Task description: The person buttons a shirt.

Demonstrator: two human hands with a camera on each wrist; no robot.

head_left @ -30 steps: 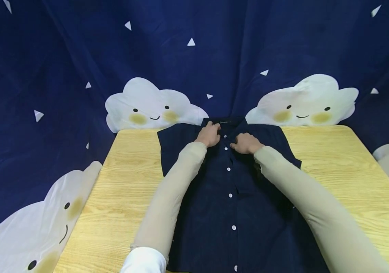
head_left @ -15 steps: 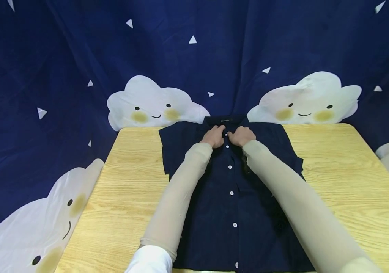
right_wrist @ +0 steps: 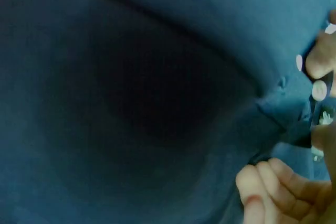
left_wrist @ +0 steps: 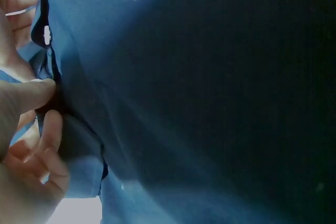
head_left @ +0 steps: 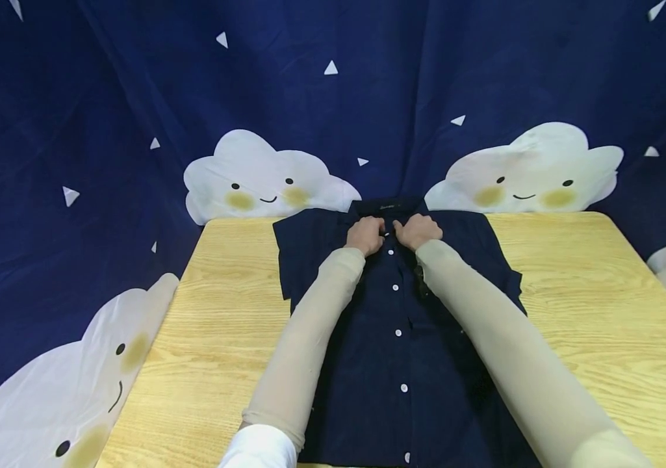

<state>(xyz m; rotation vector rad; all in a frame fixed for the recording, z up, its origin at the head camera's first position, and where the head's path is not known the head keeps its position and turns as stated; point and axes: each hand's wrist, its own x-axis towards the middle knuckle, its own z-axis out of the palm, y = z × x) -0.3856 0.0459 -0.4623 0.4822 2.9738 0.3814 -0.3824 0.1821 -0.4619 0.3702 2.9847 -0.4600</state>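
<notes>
A navy short-sleeved shirt (head_left: 362,364) lies front up, its collar (head_left: 390,207) at the far side and white buttons (head_left: 398,333) down the middle. At the left of the neck opening my left hand (head_left: 366,235) holds the shirt front. In the left wrist view its thumb (left_wrist: 34,94) and fingers (left_wrist: 51,135) pinch the cloth edge. Close beside it, across the button line, my right hand (head_left: 418,232) grips the other side just below the collar. The right wrist view has its fingers (right_wrist: 278,182) curled against the dark fabric. Both forearms stretch over the shirt.
Under the shirt is a light wooden table (head_left: 216,325), with bare wood to either side. Behind it hangs a dark blue curtain (head_left: 286,84) printed with white triangles and smiling clouds (head_left: 274,162), which also runs down the left side.
My right hand has come leftward and up to the neck opening, beside the left hand. The left hand has shifted slightly right. In the last half second both stay nearly in place.
</notes>
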